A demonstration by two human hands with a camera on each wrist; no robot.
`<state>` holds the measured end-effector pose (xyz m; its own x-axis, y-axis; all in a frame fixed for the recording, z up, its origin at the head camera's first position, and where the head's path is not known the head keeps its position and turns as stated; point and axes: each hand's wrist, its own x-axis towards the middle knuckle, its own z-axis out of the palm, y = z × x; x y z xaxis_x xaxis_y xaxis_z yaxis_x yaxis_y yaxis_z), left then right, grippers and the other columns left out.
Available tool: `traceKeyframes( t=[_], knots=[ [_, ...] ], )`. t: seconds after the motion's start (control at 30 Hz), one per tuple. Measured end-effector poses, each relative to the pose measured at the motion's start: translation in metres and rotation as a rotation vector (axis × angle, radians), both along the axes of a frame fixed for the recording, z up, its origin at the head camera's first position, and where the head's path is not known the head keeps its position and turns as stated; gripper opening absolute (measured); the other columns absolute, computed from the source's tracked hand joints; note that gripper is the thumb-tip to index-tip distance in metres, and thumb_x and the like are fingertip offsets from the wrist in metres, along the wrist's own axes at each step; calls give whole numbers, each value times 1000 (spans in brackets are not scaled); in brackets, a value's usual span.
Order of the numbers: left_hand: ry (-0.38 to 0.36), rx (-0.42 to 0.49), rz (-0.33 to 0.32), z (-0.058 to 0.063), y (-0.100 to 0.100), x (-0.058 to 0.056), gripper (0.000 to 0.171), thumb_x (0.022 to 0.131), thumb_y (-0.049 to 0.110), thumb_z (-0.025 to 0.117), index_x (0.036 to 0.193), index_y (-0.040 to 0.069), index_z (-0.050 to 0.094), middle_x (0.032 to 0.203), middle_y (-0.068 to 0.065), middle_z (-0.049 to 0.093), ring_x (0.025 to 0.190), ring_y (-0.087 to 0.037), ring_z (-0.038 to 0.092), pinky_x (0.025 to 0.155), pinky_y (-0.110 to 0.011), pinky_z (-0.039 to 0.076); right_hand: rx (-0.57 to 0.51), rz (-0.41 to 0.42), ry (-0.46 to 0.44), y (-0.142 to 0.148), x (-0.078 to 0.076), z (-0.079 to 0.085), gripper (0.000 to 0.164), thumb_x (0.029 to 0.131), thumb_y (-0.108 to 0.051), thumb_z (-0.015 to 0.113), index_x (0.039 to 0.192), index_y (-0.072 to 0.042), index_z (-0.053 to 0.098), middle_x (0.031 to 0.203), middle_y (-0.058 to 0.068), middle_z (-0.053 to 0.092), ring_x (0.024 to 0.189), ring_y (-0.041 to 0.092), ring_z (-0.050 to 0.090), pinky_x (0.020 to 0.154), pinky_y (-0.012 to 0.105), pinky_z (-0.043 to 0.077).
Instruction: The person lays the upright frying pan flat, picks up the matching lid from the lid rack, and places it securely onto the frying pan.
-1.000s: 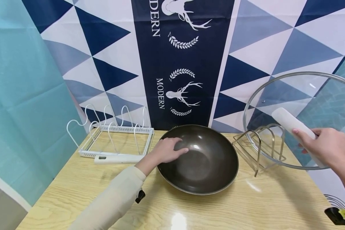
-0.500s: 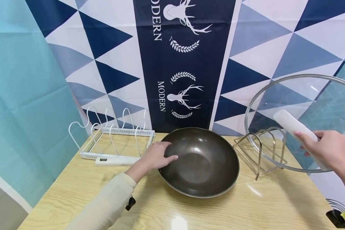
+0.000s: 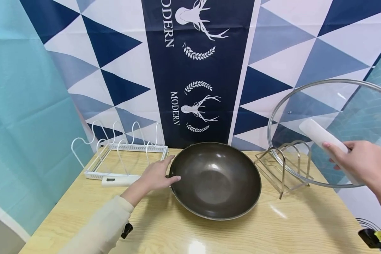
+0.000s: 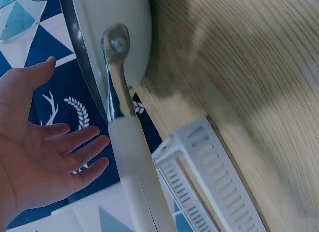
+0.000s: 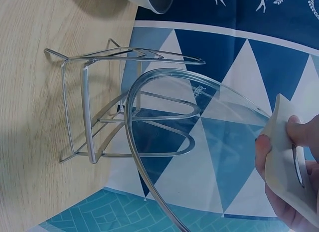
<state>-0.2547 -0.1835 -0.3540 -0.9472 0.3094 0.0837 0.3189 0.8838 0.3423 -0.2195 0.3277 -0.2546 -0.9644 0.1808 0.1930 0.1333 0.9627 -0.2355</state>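
Observation:
A dark wok (image 3: pixel 214 183) with a pale outside stands in the middle of the table. Its white handle (image 4: pixel 134 172) points left. Above the handle's inner end, at the wok's left rim, my left hand (image 3: pixel 155 174) is spread with fingers relaxed; the left wrist view shows a gap between those fingers and the handle. My right hand (image 3: pixel 366 160) grips the long white handle (image 3: pixel 324 135) of a large glass lid (image 3: pixel 292 106). The lid is held upright, its metal rim close to the wire lid rack (image 5: pixel 134 107); whether they touch I cannot tell.
A white wire pan rack (image 3: pixel 127 146) stands at the back left, just behind the wok's handle. The wooden table (image 3: pixel 165 229) meets a patterned cloth backdrop (image 3: pixel 197 70). The lid rack sits right of the wok.
My left hand has drawn back leftward from over the wok's inside to its rim and handle. The right hand keeps the lid in nearly the same place. The view has shifted slightly.

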Motion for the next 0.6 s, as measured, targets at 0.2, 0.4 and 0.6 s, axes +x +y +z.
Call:
traceKeyframes(
  t=[0.2, 0.4, 0.6],
  knots=[
    [-25, -26, -6, 0, -10, 2, 74, 81, 48, 69, 140, 8, 46, 121, -19, 66, 111, -35, 63, 91, -49, 51, -2, -11, -12, 3, -3, -2, 85, 95, -62, 38, 111, 19, 55, 60, 14, 67, 50, 22, 55, 42, 32, 39],
    [-73, -52, -7, 2, -19, 7, 66, 79, 45, 72, 130, 6, 55, 108, -14, 71, 98, -29, 67, 82, -45, 54, 7, 3, 10, 2, -4, -1, 84, 94, -64, 37, 107, 15, 59, 57, 8, 66, 49, 20, 53, 41, 33, 38],
    [-112, -67, -13, 4, -27, 10, 62, 76, 39, 75, 126, 6, 58, 117, -14, 69, 107, -32, 66, 90, -47, 53, 6, 6, 6, 2, -3, 0, 84, 94, -63, 37, 108, 17, 58, 57, 11, 66, 49, 21, 53, 42, 33, 38]
  ],
)
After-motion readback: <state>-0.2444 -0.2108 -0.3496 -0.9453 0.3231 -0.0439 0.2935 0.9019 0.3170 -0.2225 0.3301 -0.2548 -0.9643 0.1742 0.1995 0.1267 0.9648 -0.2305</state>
